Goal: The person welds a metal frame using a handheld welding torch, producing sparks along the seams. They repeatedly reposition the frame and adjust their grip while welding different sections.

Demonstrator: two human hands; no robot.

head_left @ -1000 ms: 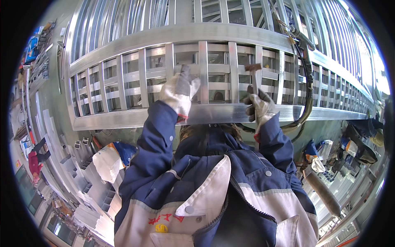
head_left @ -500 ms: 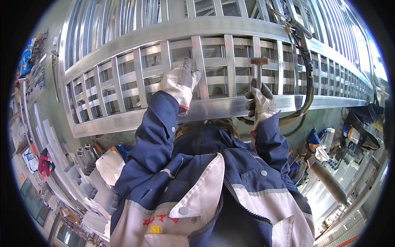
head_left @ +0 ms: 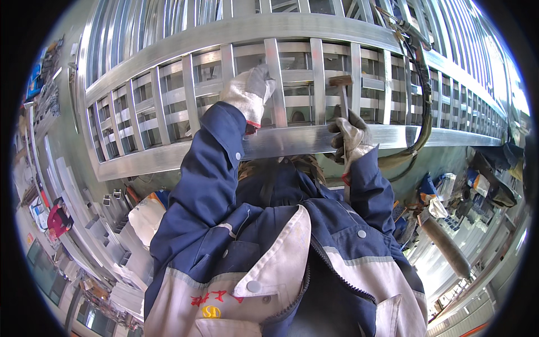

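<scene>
A silvery metal frame with crossing bars (head_left: 191, 84) lies in front of me. My left hand (head_left: 250, 92), in a white and grey work glove, is closed beside an upright bar (head_left: 275, 78); what its curled fingers hold, if anything, is hidden. My right hand (head_left: 353, 135), gloved too, grips the handle of a hammer (head_left: 341, 81) above the frame's near rail (head_left: 286, 141). The hammer stands with its brownish head away from me, over the grid between two upright bars.
A thick dark cable with a torch-like end (head_left: 425, 101) drapes across the frame on the right. A grey cylinder (head_left: 446, 244) lies at the lower right. Metal profiles (head_left: 76, 196) are stacked on the left, where a person in red (head_left: 59, 218) is visible.
The hammer head has shifted slightly to the left, with my right hand tilting. My left hand stays at nearly the same spot, and the view has moved a little.
</scene>
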